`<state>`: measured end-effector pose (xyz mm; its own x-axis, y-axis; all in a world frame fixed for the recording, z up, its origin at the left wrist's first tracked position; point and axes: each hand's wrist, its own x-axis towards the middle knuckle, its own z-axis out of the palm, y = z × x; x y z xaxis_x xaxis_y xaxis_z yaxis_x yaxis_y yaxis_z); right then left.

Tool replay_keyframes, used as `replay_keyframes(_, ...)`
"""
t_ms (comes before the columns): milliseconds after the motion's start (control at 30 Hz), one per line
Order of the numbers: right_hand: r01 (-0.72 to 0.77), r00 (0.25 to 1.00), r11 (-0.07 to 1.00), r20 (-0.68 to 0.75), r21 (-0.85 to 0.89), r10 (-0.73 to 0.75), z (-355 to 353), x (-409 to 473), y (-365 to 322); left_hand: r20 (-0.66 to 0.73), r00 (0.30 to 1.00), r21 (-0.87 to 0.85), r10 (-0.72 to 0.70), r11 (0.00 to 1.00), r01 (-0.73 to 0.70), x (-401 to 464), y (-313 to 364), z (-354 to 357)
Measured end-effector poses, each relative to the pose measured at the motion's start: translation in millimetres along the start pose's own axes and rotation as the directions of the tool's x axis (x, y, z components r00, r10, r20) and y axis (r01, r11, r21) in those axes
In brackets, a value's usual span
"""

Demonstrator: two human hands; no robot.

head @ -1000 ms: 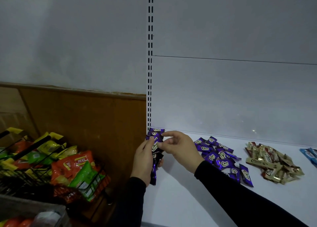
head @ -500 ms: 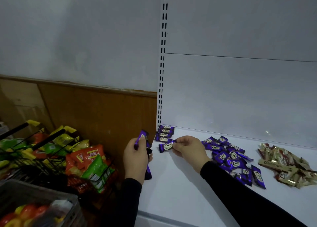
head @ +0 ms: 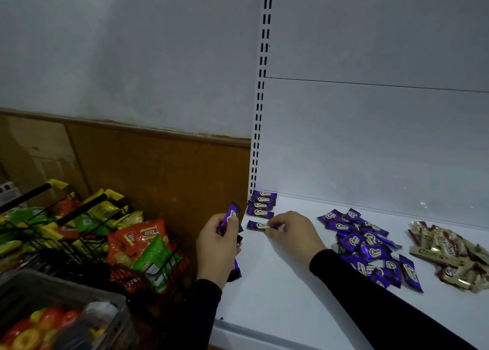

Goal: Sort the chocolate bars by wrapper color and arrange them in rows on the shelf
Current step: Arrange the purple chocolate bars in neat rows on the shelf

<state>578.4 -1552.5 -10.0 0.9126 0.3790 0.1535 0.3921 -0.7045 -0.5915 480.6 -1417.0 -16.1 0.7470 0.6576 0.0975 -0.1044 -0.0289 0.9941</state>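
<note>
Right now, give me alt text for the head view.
The right hand sets a purple-wrapped chocolate bar below a row of four purple bars at the white shelf's back-left corner, while the left hand grips more purple bars. Loose purple and gold piles lie to the right.

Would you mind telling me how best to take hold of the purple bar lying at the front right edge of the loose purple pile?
Pinch the purple bar across its narrow width near the middle, coming from above. It lies flat on the shelf, its near and right sides apparently free.
</note>
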Motion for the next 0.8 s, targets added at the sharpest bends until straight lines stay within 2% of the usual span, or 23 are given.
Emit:
replay_keyframes(233, -0.015, 0.998, 1.000, -0.067, -0.010, 0.015, 16.0, 15.2, -5.9, -0.003, 1.000, -0.010, -0.011, 1.000, 0.011, -1.2, -0.4, 0.2)
replay_keyframes(800, 0.020, 0.999, 1.000, -0.043, -0.008, -0.020, 14.4, 17.8, -1.4, -0.001, 1.000, -0.009, -0.005, 1.000, 0.005, -0.3, -1.3, 1.6)
